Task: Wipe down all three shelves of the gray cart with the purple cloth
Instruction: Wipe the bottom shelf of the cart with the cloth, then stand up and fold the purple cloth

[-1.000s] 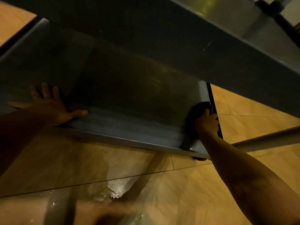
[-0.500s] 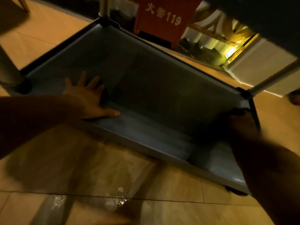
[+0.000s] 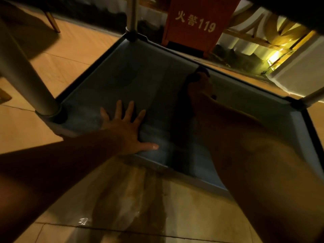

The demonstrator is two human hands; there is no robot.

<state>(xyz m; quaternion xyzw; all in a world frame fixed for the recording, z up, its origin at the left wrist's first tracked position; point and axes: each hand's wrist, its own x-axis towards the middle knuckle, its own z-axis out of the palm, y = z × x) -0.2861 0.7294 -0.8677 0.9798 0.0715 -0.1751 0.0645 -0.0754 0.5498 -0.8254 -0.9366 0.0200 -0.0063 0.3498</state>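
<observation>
The bottom shelf of the gray cart (image 3: 143, 79) fills the middle of the head view, a shallow gray tray with black corner joints. My left hand (image 3: 125, 128) lies flat on its near left part, fingers spread, holding nothing. My right hand (image 3: 199, 88) reaches to the far rim and presses the purple cloth (image 3: 201, 71), which shows dark under and beyond the fingers. The scene is dim and my right forearm hides much of the shelf's right half.
A thick pale cart post (image 3: 22, 74) rises at the near left corner, thinner posts at the far corner (image 3: 132, 13) and right (image 3: 313, 95). A red box with white characters (image 3: 196, 23) stands behind the cart. Tiled floor (image 3: 122, 199), wet and shiny, lies in front.
My right hand with the cloth has slid from the shelf's near right corner across to the middle of the far rim. The view dropped below the upper shelf. My left hand stayed planted.
</observation>
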